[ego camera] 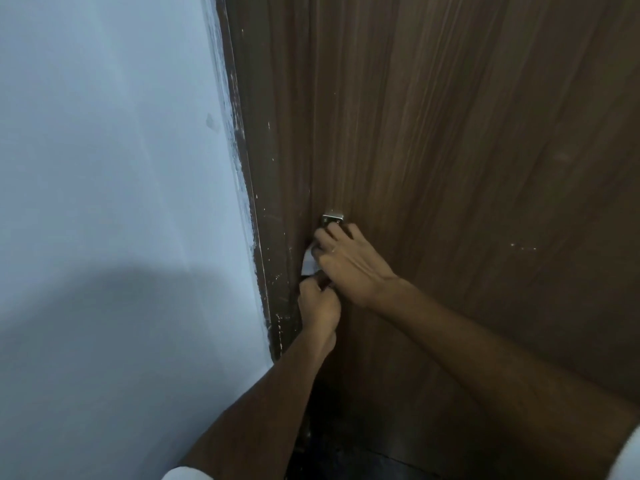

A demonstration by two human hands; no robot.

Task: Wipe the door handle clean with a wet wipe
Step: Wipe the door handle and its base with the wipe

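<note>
Hands — right hand (pixel 349 263), left hand (pixel 317 306) — fisted, gripping door handle (pixel 331 219)

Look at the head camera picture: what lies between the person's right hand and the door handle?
In the head view, a white wet wipe lies under the right hand, pressed against the door handle, whose metal top shows above the fingers.

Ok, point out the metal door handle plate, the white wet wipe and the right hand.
Silver metal door handle plate (pixel 333 219), head view: on its bare top end above the fingers.
White wet wipe (pixel 307 264), head view: on the fold showing left of the right hand.
Right hand (pixel 349 263), head view: on its back.
</note>
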